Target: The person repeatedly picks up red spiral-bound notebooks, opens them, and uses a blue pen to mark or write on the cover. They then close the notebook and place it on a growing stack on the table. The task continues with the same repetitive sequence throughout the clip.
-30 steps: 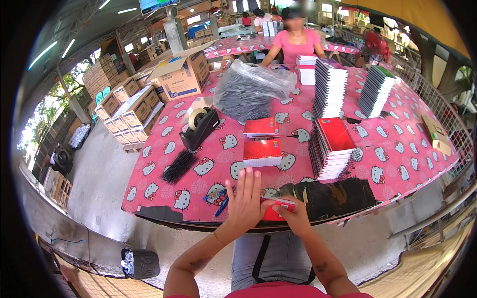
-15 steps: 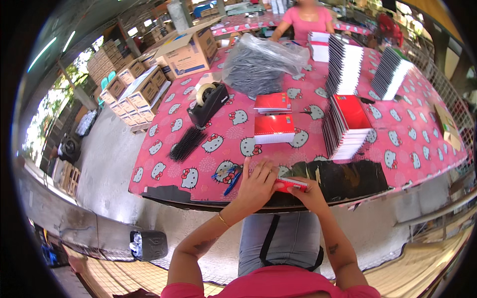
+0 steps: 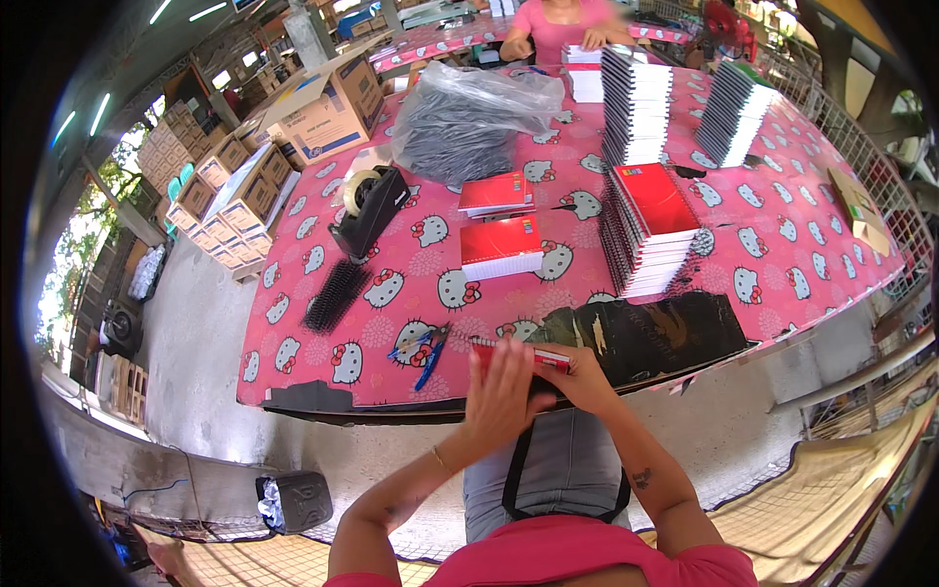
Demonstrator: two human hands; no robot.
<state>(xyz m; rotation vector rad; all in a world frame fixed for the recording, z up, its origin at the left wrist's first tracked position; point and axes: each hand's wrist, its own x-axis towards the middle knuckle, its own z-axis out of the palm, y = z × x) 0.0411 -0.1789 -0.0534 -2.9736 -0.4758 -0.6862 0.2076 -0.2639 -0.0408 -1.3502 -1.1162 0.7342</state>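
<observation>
At the table's near edge, a red-covered notebook (image 3: 553,358) is held in front of me, seen nearly edge-on. My right hand (image 3: 583,380) grips its right end between thumb and fingers. My left hand (image 3: 501,393) lies against its left part, fingers stretched and slightly blurred, covering much of the cover. A thin spiral coil (image 3: 474,341) shows just beyond the left fingertips. Left of that hand, blue-handled pliers (image 3: 430,361) rest on the pink tablecloth. Two low piles of red notebooks (image 3: 500,245) lie farther off, with a taller spiral-bound stack (image 3: 653,230) to their right.
A bundle of black coils (image 3: 335,295) and a black tape dispenser (image 3: 370,211) lie at left. Behind are a clear bag of dark coils (image 3: 460,127) and tall notebook stacks (image 3: 636,108). Cartons (image 3: 328,108) stand beyond the table's left side. A co-worker (image 3: 559,24) stands across.
The view has shifted, so the table's things appear farther left. My left hand has flattened along the notebook, its fingers stretched out. The right hand keeps its grip. The co-worker's hands have moved.
</observation>
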